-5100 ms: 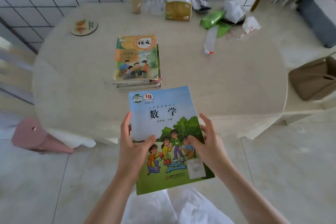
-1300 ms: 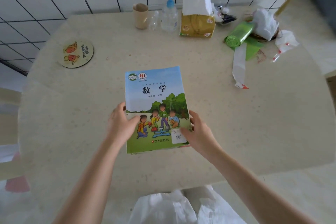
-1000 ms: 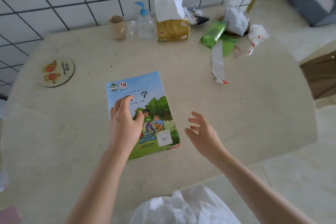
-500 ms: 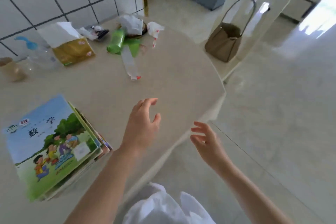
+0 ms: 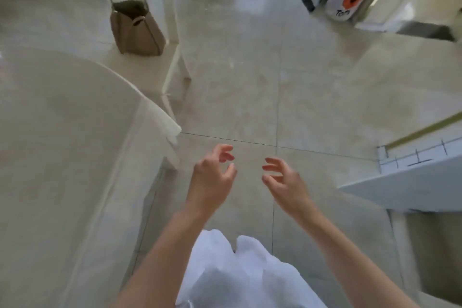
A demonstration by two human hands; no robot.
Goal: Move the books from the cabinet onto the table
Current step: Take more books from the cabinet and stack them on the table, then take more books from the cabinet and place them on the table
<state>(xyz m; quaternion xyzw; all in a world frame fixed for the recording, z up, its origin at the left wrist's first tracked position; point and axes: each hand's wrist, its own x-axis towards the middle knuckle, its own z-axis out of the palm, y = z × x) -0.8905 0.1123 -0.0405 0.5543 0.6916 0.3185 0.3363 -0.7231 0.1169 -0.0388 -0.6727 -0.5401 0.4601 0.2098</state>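
Both hands mid-frame over the tiled floor [image 5: 312,87], empty. Left hand [image 5: 212,177] and right hand [image 5: 285,180] face each other, a gap between them, fingers loosely curled, gripping nothing. Bench [image 5: 57,157] fills the left of frame, its visible part bare; no books in view. Brown bag [image 5: 136,30] on a white chair [image 5: 172,57], upper left. White garment [image 5: 240,275] at bottom centre.

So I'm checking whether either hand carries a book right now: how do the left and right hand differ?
The left hand sits nearer the table, back to the camera; the right hand sits nearer the white ledge, turned more edge-on. Both hang over the floor, fingers loosely curled, holding nothing.
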